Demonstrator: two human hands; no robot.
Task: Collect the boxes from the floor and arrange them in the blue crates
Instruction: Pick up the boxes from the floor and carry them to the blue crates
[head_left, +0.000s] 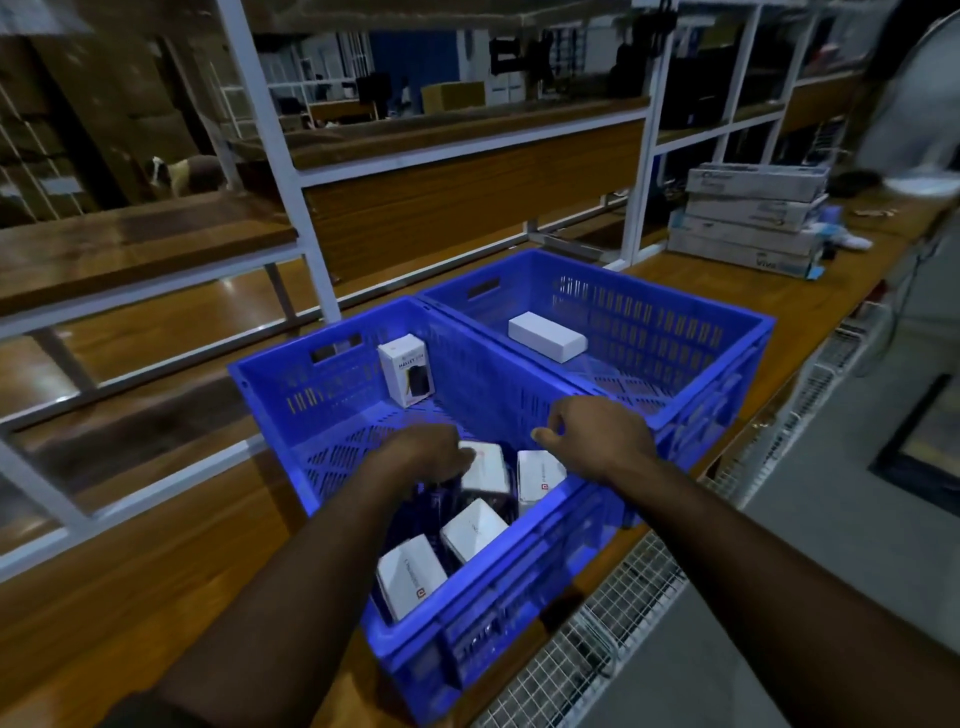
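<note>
Head view shows two blue crates side by side on the wooden worktop (218, 545). Some boxes are already in. The near crate (291, 395) holds a standing box (406, 375) far past the fingers, and four white boxes right under and behind the hands. The left hand (423, 453) has its fingers curled on top of one white box (488, 467), so I think it is setting it in place. The right hand (597, 434) hovers just above, fingers loosely bent, holding nothing. The far crate (727, 332) has only one flat white box (547, 336). The floor with more boxes is not seen, so I cannot tell how many are left. Something dark under the left hand is too dim to name.
</note>
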